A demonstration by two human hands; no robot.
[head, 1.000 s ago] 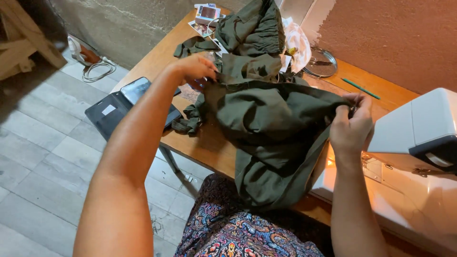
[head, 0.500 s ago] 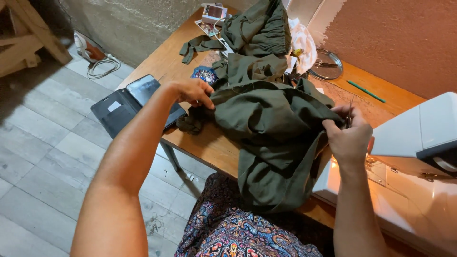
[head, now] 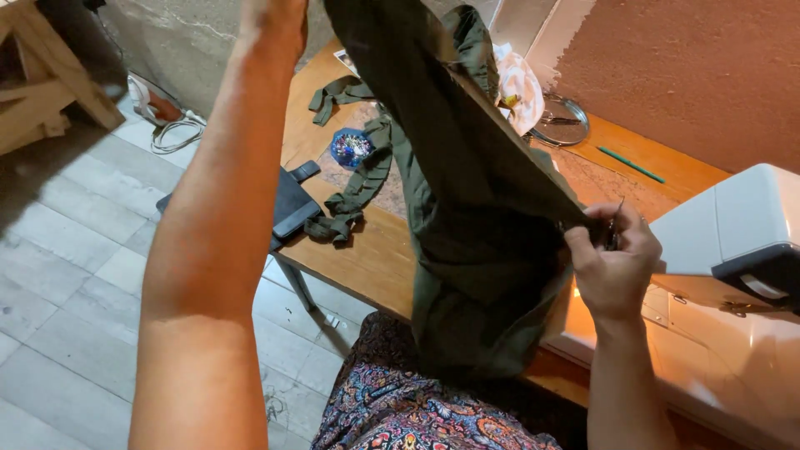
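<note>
Item: olive-green garment (head: 475,242), lifted off the counter (head: 367,258), hanging from 12 o'clock toward 6. My left hand (head: 275,21) is raised at the frame top, its grip cropped, so I cannot tell its state; right hand (head: 612,267) pinches the fabric edge beside the white sewing machine (head: 733,242). I judge sewing unfinished: loose green strips (head: 354,187) lie at 10 o'clock.
</note>
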